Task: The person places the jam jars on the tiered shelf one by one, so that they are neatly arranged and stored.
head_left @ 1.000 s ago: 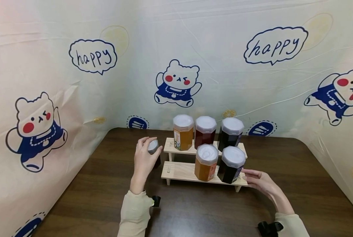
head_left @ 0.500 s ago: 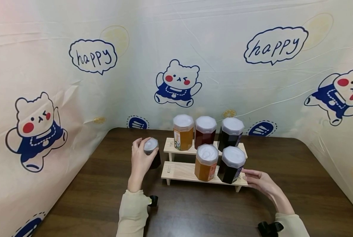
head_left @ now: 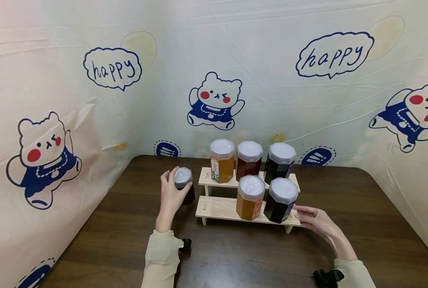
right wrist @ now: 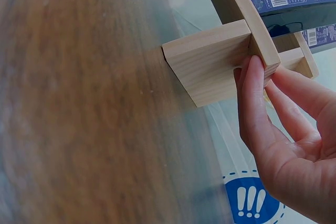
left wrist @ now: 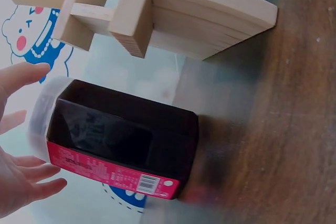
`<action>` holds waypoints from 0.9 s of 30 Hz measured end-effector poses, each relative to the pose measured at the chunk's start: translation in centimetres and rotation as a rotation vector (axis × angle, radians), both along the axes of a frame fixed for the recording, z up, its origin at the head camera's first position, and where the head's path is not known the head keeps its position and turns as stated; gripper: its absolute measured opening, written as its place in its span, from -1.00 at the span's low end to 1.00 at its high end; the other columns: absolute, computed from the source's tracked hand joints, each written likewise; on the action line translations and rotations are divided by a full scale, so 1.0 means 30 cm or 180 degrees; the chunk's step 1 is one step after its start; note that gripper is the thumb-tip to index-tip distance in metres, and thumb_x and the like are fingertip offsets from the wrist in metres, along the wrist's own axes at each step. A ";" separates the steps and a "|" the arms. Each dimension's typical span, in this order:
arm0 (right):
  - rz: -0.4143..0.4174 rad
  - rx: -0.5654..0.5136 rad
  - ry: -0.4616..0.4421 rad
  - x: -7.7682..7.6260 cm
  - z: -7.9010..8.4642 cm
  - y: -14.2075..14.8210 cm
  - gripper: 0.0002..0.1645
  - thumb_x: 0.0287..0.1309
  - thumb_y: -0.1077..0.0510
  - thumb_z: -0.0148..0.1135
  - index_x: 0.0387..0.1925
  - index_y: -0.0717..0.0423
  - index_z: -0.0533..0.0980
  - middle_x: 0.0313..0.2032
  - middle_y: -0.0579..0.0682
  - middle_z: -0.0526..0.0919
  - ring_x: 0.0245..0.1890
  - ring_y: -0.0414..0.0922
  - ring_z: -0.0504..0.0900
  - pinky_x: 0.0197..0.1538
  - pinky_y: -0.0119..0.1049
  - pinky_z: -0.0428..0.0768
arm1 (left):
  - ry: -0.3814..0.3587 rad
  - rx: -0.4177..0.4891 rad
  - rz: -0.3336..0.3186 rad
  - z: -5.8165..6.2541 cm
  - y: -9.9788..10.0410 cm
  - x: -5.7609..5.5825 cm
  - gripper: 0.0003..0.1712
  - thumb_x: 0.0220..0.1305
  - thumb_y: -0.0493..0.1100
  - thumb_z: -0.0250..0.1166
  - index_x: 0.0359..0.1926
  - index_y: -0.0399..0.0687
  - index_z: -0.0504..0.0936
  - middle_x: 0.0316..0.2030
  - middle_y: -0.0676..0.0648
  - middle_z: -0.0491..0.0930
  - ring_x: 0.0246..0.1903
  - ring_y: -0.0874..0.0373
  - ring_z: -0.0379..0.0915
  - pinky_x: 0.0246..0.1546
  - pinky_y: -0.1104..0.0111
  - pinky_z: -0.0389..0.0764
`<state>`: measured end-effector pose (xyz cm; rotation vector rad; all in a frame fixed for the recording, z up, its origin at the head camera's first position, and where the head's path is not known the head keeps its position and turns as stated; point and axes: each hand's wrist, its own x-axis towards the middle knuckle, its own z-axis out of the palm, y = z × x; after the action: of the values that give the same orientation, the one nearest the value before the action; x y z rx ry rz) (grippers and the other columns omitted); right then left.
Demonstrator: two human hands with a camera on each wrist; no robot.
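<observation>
In the left wrist view a dark octagonal jar (left wrist: pixel 121 129) with a pink label and whitish lid (left wrist: pixel 44 119) stands upright on the table. My left hand (head_left: pixel 170 194) is around that lid, its fingers spread and slightly apart from it. The jar (head_left: pixel 188 196) is just left of a two-tier wooden display rack (head_left: pixel 217 208). At the rack's right end, my right hand (head_left: pixel 318 222) pinches the lower shelf (right wrist: pixel 262 45), one fingertip against its underside near the leg (right wrist: pixel 210 64).
On the upper tier stand an amber jar (head_left: pixel 222 164), a dark red jar (head_left: pixel 247 166) and a black jar (head_left: pixel 276 168). The lower tier bears an orange jar (head_left: pixel 249 204) and a black jar (head_left: pixel 277 206). A printed cloth (head_left: pixel 156 108) hangs behind the brown table (head_left: pixel 235 260).
My left hand has moved slightly left with the dark jar, then its fingers have loosened from the lid. The right hand and the rack have stayed in place.
</observation>
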<state>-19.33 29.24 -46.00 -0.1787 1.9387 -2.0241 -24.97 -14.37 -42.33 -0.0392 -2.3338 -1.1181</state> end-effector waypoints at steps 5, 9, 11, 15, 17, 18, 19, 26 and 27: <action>-0.0010 0.0031 0.0015 -0.001 -0.002 0.001 -0.69 0.12 0.28 0.09 -0.13 -0.10 0.52 -0.18 -0.27 0.55 -0.26 -0.34 0.53 -0.20 -0.40 0.52 | -0.0099 0.0042 -0.0021 -0.016 -0.003 -0.008 -0.23 -0.07 -0.17 0.37 0.19 -0.12 0.24 0.06 -0.36 0.12 -0.02 -0.27 0.24 -0.09 -0.06 0.33; -0.0045 0.0107 0.0018 -0.001 0.000 0.001 -0.69 0.12 0.26 0.10 -0.08 -0.04 0.50 -0.17 -0.26 0.54 -0.26 -0.34 0.52 -0.20 -0.39 0.52 | -0.0092 0.0075 -0.0013 -0.033 -0.005 -0.013 -0.20 -0.07 -0.19 0.37 0.21 -0.14 0.21 0.02 -0.35 0.15 -0.04 -0.27 0.28 -0.11 -0.06 0.33; -0.0047 0.0106 0.0010 -0.002 0.002 0.000 -0.70 0.12 0.26 0.10 -0.09 -0.06 0.51 -0.17 -0.27 0.54 -0.26 -0.34 0.52 -0.20 -0.39 0.52 | -0.0073 0.0112 -0.0003 -0.040 -0.005 -0.015 -0.19 -0.08 -0.20 0.37 0.21 -0.13 0.20 0.02 -0.34 0.16 -0.04 -0.27 0.28 -0.11 -0.06 0.34; -0.0048 0.0103 0.0008 -0.003 0.004 0.000 -0.69 0.12 0.26 0.10 -0.09 -0.06 0.51 -0.18 -0.26 0.54 -0.26 -0.33 0.52 -0.20 -0.39 0.52 | -0.0054 0.0194 0.0010 -0.048 -0.005 -0.020 -0.19 -0.08 -0.19 0.37 0.21 -0.12 0.20 0.02 -0.34 0.19 -0.04 -0.26 0.29 -0.11 -0.07 0.33; -0.0057 0.0116 0.0013 -0.004 0.005 0.000 -0.69 0.12 0.26 0.10 -0.08 -0.03 0.50 -0.17 -0.26 0.54 -0.26 -0.33 0.52 -0.20 -0.39 0.52 | -0.0052 0.0248 0.0022 -0.053 -0.005 -0.023 -0.20 -0.08 -0.19 0.37 0.21 -0.12 0.22 0.02 -0.33 0.20 -0.03 -0.26 0.28 -0.11 -0.07 0.33; -0.0058 0.0122 0.0016 -0.004 0.005 -0.001 -0.69 0.12 0.26 0.10 -0.07 -0.02 0.50 -0.17 -0.26 0.54 -0.26 -0.33 0.52 -0.20 -0.39 0.52 | -0.0060 0.0262 0.0028 -0.056 -0.005 -0.024 -0.20 -0.08 -0.18 0.37 0.21 -0.11 0.22 0.01 -0.33 0.21 -0.03 -0.25 0.28 -0.11 -0.06 0.32; -0.0056 0.0125 0.0018 -0.003 0.005 -0.001 -0.69 0.12 0.26 0.10 -0.07 -0.02 0.50 -0.17 -0.26 0.54 -0.26 -0.33 0.52 -0.20 -0.39 0.52 | -0.0071 0.0272 0.0030 -0.058 -0.006 -0.026 -0.20 -0.08 -0.18 0.37 0.21 -0.11 0.23 0.01 -0.32 0.22 -0.03 -0.24 0.28 -0.10 -0.06 0.32; -0.0018 0.0047 0.0008 -0.002 0.001 0.000 -0.70 0.13 0.28 0.09 -0.14 -0.11 0.52 -0.19 -0.28 0.55 -0.25 -0.34 0.53 -0.20 -0.40 0.52 | -0.0076 0.0334 0.0035 -0.078 -0.012 -0.033 -0.20 -0.13 -0.16 0.41 0.19 -0.05 0.28 0.01 -0.29 0.26 -0.02 -0.21 0.28 -0.09 -0.06 0.31; -0.0016 0.0044 0.0009 -0.001 0.001 0.000 -0.70 0.13 0.28 0.08 -0.14 -0.12 0.52 -0.19 -0.28 0.55 -0.25 -0.34 0.53 -0.20 -0.40 0.52 | -0.0040 0.0335 0.0051 -0.080 -0.013 -0.034 -0.20 -0.14 -0.16 0.41 0.18 -0.05 0.29 0.01 -0.28 0.27 -0.02 -0.20 0.29 -0.10 -0.05 0.32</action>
<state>-19.37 29.24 -45.98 -0.1736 1.9563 -2.0140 -25.99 -14.76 -44.74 0.0253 -2.2787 -1.2347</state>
